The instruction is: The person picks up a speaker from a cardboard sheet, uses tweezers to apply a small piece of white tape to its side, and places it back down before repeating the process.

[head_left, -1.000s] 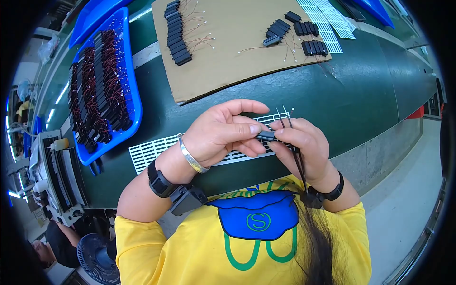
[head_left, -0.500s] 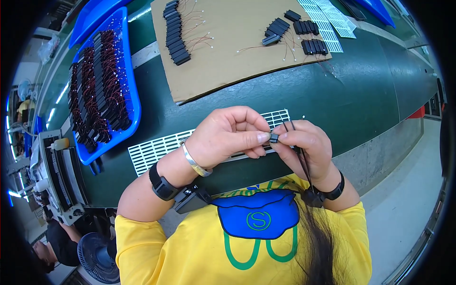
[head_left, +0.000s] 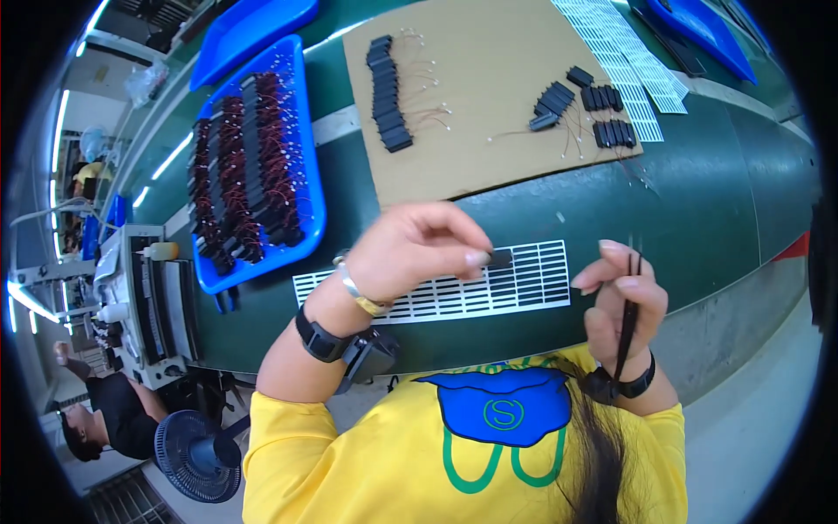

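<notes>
My left hand (head_left: 408,251) pinches a small black rectangular block (head_left: 500,258) between thumb and fingertips. The block is held over a white slotted strip (head_left: 539,281) that lies on the green table. Off to the right, my right hand (head_left: 625,301) is closed around dark tweezers (head_left: 628,325), whose tips point away from me. Its thumb and index finger no longer touch the block. Beyond my hands, a cardboard sheet (head_left: 463,131) carries a row of black wired modules (head_left: 387,96) at left and smaller groups of modules (head_left: 553,103) at right.
On the left stands a blue tray (head_left: 316,196) packed with rows of black modules with red wires. Behind it is another blue tray (head_left: 249,39). White slotted sheets (head_left: 624,61) lie at the far right. A fan (head_left: 196,454) and a seated person (head_left: 122,415) are at lower left.
My right hand has let go of the block and moved right with the tweezers. The left hand keeps the block. The whole view has shifted, so the table's things appear farther right and lower.
</notes>
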Available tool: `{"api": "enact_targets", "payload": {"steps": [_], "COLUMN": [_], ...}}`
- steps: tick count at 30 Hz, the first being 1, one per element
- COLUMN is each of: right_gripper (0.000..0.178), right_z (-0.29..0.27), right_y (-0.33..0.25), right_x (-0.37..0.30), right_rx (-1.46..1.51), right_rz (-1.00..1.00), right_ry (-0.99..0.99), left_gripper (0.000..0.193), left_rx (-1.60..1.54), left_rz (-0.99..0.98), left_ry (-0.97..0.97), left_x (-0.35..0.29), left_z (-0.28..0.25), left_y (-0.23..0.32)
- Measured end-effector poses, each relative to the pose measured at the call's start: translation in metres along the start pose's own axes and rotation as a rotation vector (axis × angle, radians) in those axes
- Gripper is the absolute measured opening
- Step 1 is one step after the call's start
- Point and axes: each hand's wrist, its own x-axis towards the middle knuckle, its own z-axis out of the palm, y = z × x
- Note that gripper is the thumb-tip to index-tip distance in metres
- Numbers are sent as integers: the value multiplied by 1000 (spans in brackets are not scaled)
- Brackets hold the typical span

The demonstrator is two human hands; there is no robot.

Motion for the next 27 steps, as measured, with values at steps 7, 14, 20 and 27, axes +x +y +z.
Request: {"api": "enact_targets", "payload": {"steps": [7,14,20,27], "right_gripper": [37,35,33,27], "right_z": [-12,-15,-20,-21], "right_y": [2,-3,1,0], "right_x": [-8,-4,-6,-3], "right_rx": [-16,-61,-66,-61], "right_rz": [87,68,68,114], "right_ry": [-35,-35,-100,-87], "left_gripper": [6,8,9,10], "left_rx": [945,1323,1299,1356], "left_rz": [406,532,579,613], "left_ry": [665,743,709,386], "left_x": [8,16,19,85], "left_z": [-25,-39,-14,34], "left_y": [19,18,29,34]}}
